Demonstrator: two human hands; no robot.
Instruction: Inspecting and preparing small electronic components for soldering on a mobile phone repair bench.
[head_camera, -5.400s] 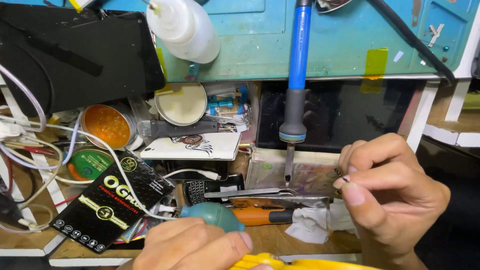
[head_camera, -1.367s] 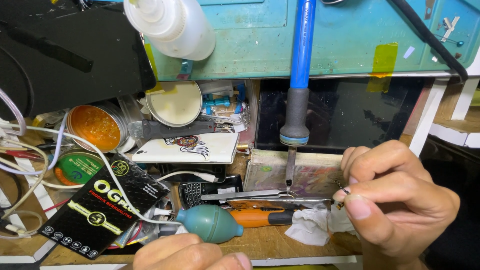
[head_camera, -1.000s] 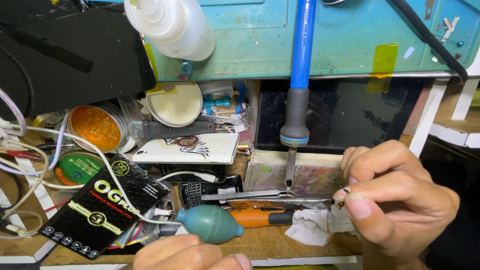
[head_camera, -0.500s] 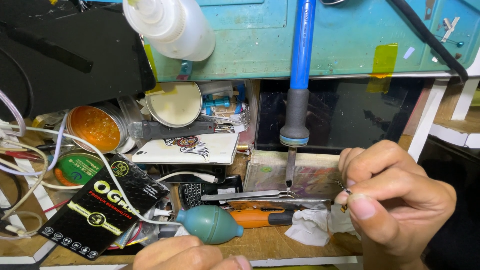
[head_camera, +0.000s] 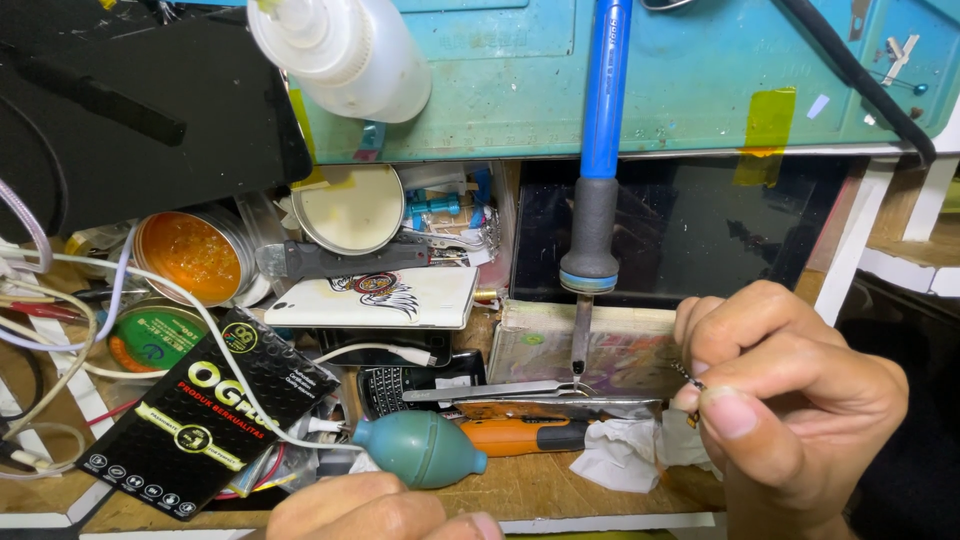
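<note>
My right hand (head_camera: 790, 400) is at the right, thumb and fingers pinched on a tiny dark part (head_camera: 690, 385) just right of the soldering iron's tip. The blue-handled soldering iron (head_camera: 597, 180) hangs tip down over a small block (head_camera: 630, 345). My left hand (head_camera: 370, 510) lies at the bottom edge, fingers curled, right below a teal rubber blower bulb (head_camera: 420, 450). Whether it holds anything is hidden by the frame edge.
Tweezers (head_camera: 490, 392) and an orange-handled tool (head_camera: 520, 436) lie by a crumpled tissue (head_camera: 625, 455). A black packet (head_camera: 200, 410), white phone case (head_camera: 380, 298), flux tins (head_camera: 190, 255), white cables (head_camera: 60, 330) and a squeeze bottle (head_camera: 345, 50) crowd the left.
My right hand has closed a little tighter around the tiny part and shifted slightly; my left hand dropped lower at the bottom edge since the earliest frame.
</note>
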